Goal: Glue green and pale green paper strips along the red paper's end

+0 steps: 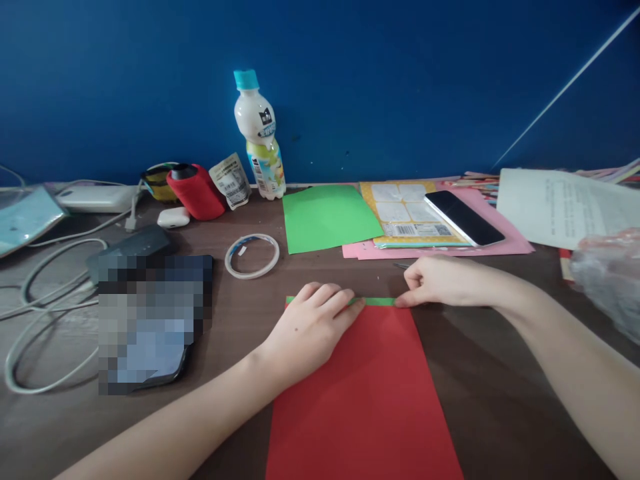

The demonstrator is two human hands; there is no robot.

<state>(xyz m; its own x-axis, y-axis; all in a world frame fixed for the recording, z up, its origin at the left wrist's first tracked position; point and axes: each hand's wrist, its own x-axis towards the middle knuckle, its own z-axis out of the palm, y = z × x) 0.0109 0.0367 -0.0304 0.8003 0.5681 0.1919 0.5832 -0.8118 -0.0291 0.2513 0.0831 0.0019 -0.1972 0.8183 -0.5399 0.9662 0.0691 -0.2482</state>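
Note:
A sheet of red paper (365,400) lies on the table in front of me, with a narrow green paper strip (380,302) along its far edge. My left hand (317,327) rests on the upper left of the sheet, its fingers lying flat over the strip. At the strip's right end, my right hand (430,283) is closed, its thumb tip touching the sheet's corner. A thin dark tip (400,266) shows just beyond my right fingers; I cannot tell what it belongs to or whether I hold it.
Beyond the sheet lie green paper (330,217), a roll of tape (251,257), and a white-edged phone (465,217) on a yellow packet. A bottle (260,133) stands against the blue wall. Cables (30,287) and a blurred-out device (155,327) are left; clear plastic (610,280) is right.

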